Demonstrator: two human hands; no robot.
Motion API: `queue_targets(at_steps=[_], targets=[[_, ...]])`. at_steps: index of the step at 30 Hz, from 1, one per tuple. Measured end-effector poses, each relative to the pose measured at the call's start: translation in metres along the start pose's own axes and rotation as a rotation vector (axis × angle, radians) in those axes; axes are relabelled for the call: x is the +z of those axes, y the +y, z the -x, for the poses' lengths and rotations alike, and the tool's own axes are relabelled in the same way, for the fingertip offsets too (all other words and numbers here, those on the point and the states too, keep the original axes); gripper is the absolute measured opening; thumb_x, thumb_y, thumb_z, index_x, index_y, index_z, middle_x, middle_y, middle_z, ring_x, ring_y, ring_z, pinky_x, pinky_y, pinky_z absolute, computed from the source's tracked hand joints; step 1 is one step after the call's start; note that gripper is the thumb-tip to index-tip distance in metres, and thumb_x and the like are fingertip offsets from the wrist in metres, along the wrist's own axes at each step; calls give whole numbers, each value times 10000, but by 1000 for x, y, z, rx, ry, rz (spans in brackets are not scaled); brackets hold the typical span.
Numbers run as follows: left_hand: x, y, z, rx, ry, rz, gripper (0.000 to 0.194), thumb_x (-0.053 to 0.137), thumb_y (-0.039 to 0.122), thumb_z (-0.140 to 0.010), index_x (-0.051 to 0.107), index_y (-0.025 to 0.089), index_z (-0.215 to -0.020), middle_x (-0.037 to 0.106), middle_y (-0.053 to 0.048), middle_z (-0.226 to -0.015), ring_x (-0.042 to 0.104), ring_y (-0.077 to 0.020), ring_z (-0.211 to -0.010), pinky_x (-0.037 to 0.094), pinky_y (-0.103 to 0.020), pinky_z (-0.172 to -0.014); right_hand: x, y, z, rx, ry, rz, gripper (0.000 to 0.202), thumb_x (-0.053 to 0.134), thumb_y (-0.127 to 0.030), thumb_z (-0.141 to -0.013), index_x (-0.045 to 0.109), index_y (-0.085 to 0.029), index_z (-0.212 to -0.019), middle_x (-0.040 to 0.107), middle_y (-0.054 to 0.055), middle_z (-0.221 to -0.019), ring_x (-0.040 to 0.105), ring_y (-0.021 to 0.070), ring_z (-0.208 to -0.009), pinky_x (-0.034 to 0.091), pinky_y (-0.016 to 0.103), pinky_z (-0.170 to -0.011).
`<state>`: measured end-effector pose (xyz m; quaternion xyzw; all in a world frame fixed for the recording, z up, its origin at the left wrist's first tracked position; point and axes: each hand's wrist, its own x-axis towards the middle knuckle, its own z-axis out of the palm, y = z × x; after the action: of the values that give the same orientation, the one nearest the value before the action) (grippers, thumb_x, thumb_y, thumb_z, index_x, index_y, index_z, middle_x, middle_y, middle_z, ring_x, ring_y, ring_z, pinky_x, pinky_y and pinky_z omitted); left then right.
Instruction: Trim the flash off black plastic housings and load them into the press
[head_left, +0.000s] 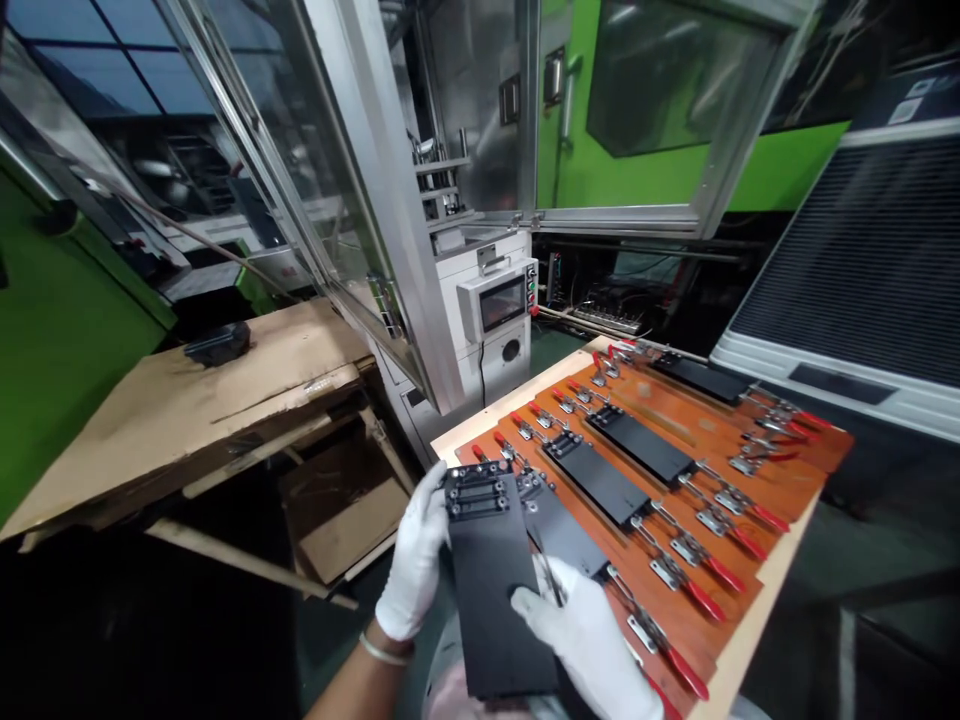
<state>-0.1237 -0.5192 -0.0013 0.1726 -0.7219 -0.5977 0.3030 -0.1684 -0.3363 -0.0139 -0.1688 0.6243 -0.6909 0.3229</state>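
One black panel (487,575) is grasped by the left grip (414,560) and right grip (574,615), before the surface (517,398). Beyond, four similar panels (600,482) are laid on orange boards (806,460) among red-handled clamps (701,600); the held one is judged outstanding, being unclamped.

Over at the left of the frame I see a cardboard-topped table (112,450), a black object (217,343) lying on it, and a green panel (45,350) beyond its edge. Mid-frame I face a white cabinet (517,360) bearing a screen (502,303). Upper right, I see a green machine (622,185); far right, a ribbed unit (870,240).
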Motion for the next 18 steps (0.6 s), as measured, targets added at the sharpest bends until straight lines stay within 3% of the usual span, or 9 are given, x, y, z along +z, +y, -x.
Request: queue_targets(at_steps=[3, 9, 13, 18], targets=[[6, 7, 3, -59, -98, -112, 721, 635, 457, -784, 453, 136, -1403, 537, -115, -1402, 525, -282, -1264, 434, -388, -1058, -2, 11, 3, 32, 143, 122, 366, 668, -373, -723, 662, -163, -1023, 732, 80, -961, 673, 262, -902, 540, 322, -795], [-3, -4, 0, 37, -206, -235, 518, 503, 406, -887, 552, 133, -1324, 553, -100, -1380, 495, -233, -1299, 365, -362, -1117, -3, 25, 5, 45, 213, 159, 516, 680, -578, -691, 683, -174, -1012, 738, 117, -937, 690, 291, -867, 570, 352, -730], [-1, -8, -3, 66, -176, -246, 453, 384, 381, -939, 629, 124, -1219, 638, -115, -1285, 574, -214, -1218, 418, -360, -1081, -3, 29, 5, 68, 210, 95, 537, 694, -595, -660, 677, -178, -997, 736, 123, -895, 687, 296, -842, 566, 363, -717], [9, -2, -5, 41, -158, -296, 474, 319, 396, -950, 676, 135, -1121, 685, -107, -1210, 616, -204, -1160, 445, -366, -1058, -4, 23, 3, 79, 203, 83, 386, 696, -503, -664, 660, -199, -900, 714, 80, -809, 665, 256, -777, 545, 323, -667]])
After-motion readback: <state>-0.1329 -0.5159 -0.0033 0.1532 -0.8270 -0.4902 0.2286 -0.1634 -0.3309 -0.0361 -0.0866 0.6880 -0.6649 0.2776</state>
